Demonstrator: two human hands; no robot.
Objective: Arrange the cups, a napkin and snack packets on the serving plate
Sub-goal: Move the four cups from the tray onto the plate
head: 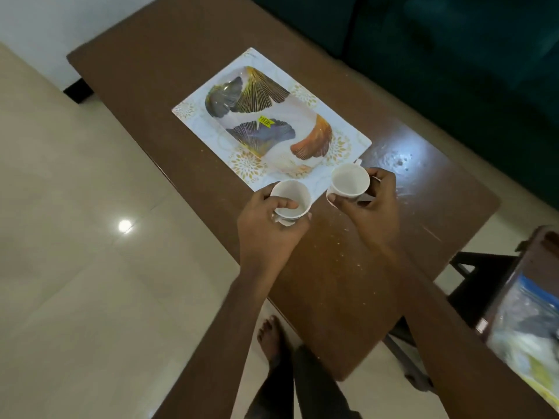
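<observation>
A rectangular white serving plate (348, 131) with leaf prints and a yellow price sticker lies on the brown wooden table (348, 282). My left hand (269, 228) grips a white cup (298, 193) by its rim, thumb inside, over the plate's near corner. My right hand (369, 204) holds a second white cup (349, 181) from the side, just above the plate's near right edge. Both cups are upright and empty. No napkin or snack packets show on the plate.
A dark green sofa (453, 40) runs behind the table. At the right edge a small dark stand (541, 252) carries plastic-wrapped packets (526, 328). Beige floor tiles (90, 237) lie to the left. My bare foot (272, 337) stands by the table's near edge.
</observation>
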